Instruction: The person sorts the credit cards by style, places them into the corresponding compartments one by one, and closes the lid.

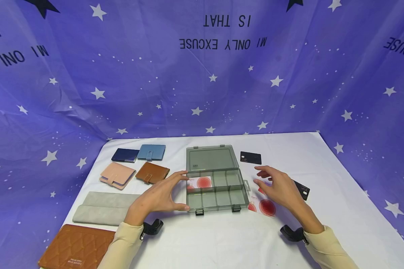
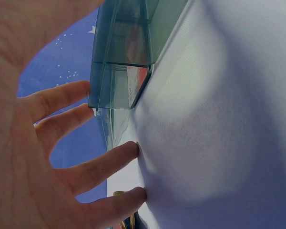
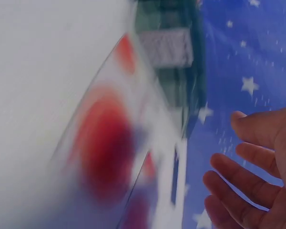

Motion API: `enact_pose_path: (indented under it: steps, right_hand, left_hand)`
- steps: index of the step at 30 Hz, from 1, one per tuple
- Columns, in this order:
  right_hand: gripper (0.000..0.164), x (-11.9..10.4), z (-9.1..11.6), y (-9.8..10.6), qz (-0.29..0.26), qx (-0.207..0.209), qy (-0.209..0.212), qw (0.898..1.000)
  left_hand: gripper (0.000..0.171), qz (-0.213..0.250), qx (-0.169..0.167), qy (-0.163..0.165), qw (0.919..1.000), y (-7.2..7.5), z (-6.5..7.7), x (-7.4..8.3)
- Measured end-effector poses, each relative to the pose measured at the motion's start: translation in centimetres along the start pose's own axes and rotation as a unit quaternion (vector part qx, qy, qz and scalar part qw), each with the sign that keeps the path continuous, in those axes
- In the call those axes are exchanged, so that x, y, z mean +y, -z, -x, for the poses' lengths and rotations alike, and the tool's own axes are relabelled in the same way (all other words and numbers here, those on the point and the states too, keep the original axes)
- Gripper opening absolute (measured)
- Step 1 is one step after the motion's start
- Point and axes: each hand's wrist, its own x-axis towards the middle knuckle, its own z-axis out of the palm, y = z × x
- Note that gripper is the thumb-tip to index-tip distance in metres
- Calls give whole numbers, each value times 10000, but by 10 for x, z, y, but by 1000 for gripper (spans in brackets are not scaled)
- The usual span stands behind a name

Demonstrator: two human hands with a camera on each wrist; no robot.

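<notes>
A grey-green translucent compartment box (image 1: 229, 198) lies on the table, its lid (image 1: 211, 158) folded back. One white card with a red circle (image 1: 203, 182) lies in the upper left compartments. At the box's left side my left hand (image 1: 156, 195) spreads its fingers; in the left wrist view two fingertips (image 2: 86, 110) meet the box's corner. My right hand (image 1: 284, 189) hovers right of the box, fingers loosely bent and holding nothing. Below it, red-and-white cards (image 1: 267, 208) overlap on the cloth, partly hidden by the hand in the head view.
Two black cards (image 1: 250, 158) lie at the right, one partly behind the right hand. On the left are a navy wallet (image 1: 125, 155), a blue one (image 1: 151, 152), a pink one (image 1: 117, 175), a brown one (image 1: 152, 172), a grey folded case (image 1: 101, 209) and a quilted brown pouch (image 1: 79, 246).
</notes>
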Motion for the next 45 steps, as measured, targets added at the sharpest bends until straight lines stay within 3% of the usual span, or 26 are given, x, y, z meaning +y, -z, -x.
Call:
enact_pose_path:
  steps: [7,15,22,34,38,45]
  right_hand:
    - [58,30,27,13,513,-313,-197,9980]
    - [70,45,43,23,860,-807,-514,9917]
    - [58,50,42,25,617,-1007,-545,9915]
    - [34,53,42,32,616,-872,-596,9925]
    - [26,51,37,38,510,-505,-495,9962]
    - [25,31,11,41,88,691,33,9976]
  left_hand:
    - [94,55,-9,49,10000,0,0,0]
    - [95,39,23,-53,10000,0,1,-2]
    - [95,17,41,-87,10000,1,1,-1]
    - [95,108,-67,-33,9999,0,1,-2]
    - [95,123,-35,-30,9999,1,1,-2]
    - [94,134,-104,-22,9999,1,1,-2]
